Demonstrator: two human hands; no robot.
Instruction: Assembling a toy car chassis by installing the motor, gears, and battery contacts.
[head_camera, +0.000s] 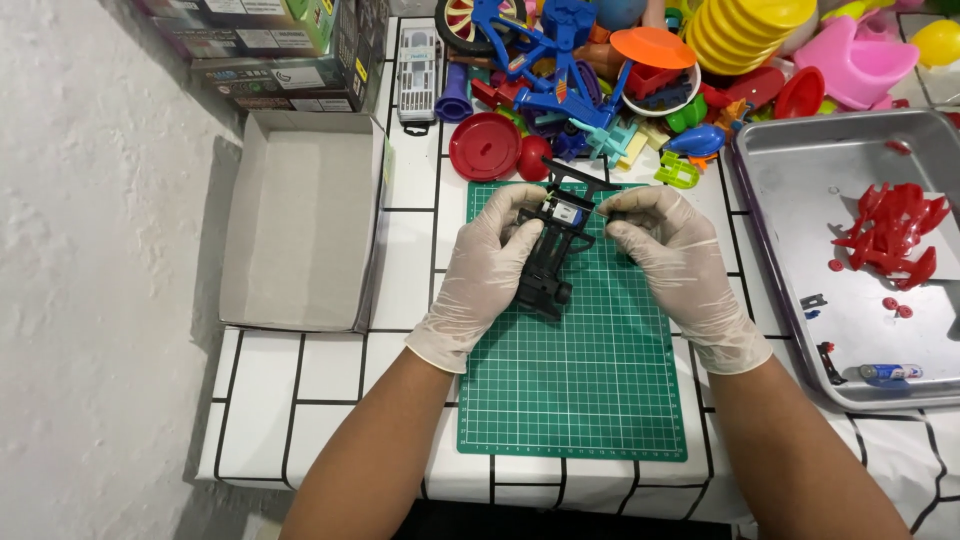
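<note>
A black plastic toy car chassis (553, 258) with a small blue and silver motor near its top is held over the green cutting mat (580, 390). My left hand (487, 265), in a pale glove, grips the chassis along its left side. My right hand (672, 258), also gloved, pinches the chassis at its upper right, near the motor. Both hands hover above the upper part of the mat.
A metal tray (800, 200) at right holds red plastic parts (890, 235), small screws and a battery (888, 373). An open empty cardboard box (300, 220) sits at left. A heap of colourful plastic toys (640, 70) fills the far table edge; a red lid (484, 146) lies just beyond the mat.
</note>
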